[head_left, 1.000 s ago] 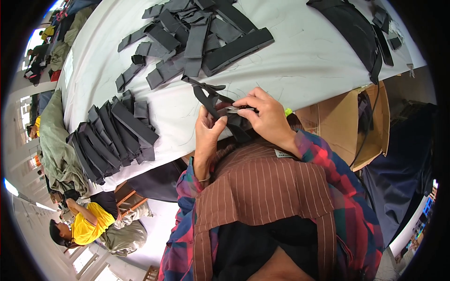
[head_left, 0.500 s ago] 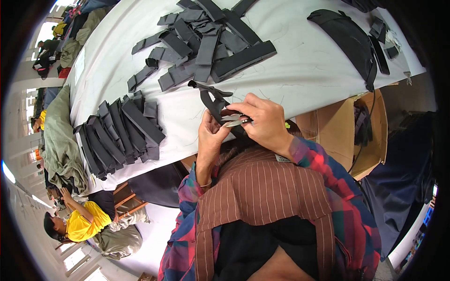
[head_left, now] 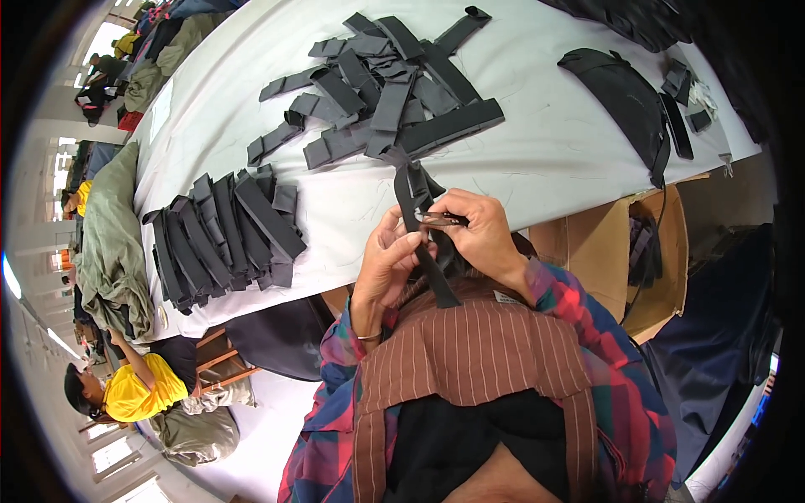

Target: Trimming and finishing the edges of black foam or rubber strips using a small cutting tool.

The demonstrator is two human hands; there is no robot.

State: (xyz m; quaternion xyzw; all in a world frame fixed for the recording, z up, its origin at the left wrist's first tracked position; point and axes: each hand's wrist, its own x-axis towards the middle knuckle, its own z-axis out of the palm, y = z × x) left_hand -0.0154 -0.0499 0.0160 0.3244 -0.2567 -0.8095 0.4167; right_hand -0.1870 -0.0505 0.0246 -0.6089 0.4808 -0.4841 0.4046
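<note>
Between my hands hangs a dark grey fabric strip [head_left: 408,197], its lower end falling over my brown striped apron. My left hand [head_left: 388,256] pinches the strip near its middle. In my right hand [head_left: 482,235] is a small pair of thread snips [head_left: 447,219], its metal blades pointing left and touching or very close to the strip. Beyond my hands a loose heap of dark fabric strips [head_left: 392,101] lies on the white-covered table [head_left: 327,193]. To the left, more strips are laid side by side in an overlapping row [head_left: 226,235].
A curved black fabric piece [head_left: 616,101] lies at the table's right. Below that edge stands an open cardboard box [head_left: 587,251] with dark pieces inside. Green-grey cloth [head_left: 117,243] is piled at the left, where a person in a yellow shirt [head_left: 147,387] sits.
The strip has swung to hang lengthwise, its lower end now over my apron. My right hand has drawn the snips slightly right, and the view has shifted a little.
</note>
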